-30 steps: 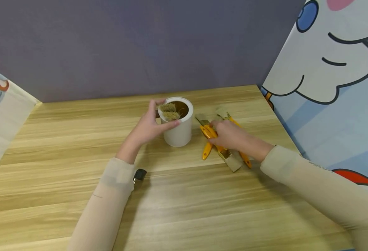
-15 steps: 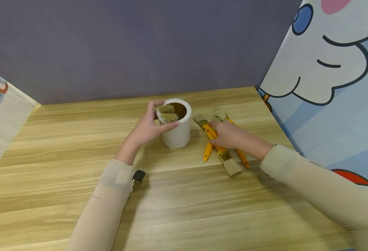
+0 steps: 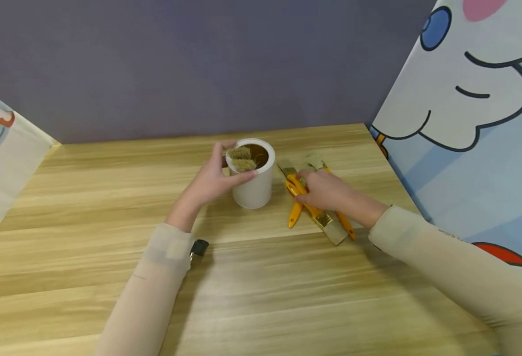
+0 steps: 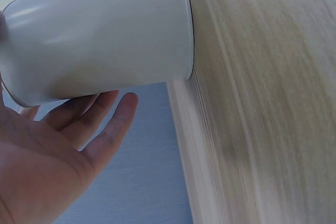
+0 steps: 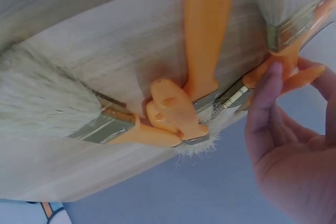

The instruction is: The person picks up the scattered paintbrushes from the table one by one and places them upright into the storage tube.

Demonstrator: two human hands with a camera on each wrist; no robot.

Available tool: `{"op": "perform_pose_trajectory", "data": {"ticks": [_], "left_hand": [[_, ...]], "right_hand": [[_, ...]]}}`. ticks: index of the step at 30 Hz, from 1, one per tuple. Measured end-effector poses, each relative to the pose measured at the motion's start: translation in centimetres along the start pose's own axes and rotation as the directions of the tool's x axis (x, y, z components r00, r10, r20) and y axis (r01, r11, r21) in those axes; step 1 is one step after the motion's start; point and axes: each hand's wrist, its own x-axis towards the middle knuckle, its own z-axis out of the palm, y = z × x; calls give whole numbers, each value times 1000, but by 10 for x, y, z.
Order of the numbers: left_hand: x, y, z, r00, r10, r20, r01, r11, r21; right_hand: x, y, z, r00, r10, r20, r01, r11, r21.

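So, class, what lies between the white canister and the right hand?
The head view shows a bare strip of tabletop, then orange-handled paintbrushes.

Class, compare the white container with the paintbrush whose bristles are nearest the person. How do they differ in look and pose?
The white container is a plain cylinder; the paintbrush is long and flat, orange-handled with pale bristles. The white container stands upright, while the paintbrush lies down among other brushes. Both are on the wood-grained table.
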Motion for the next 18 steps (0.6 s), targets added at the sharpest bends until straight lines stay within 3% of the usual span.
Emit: {"op": "perform_pose_trajectory", "data": {"ticks": [5,8,18], "left_hand": [[0,0,-1,1000,0,0,0,1000,-4],[0,0,0,1000,5,6,-5,1000,-9],[-1,1,-1,1000,4,-2,-4,1000,-8]], "right_hand": [[-1,-4,4,992,-97,-75,78,972,-221],[-3,-6,8,980,-159,-120,118,949,-293],[-3,-12,6,986,-142,-89,111,951,-289]]}}
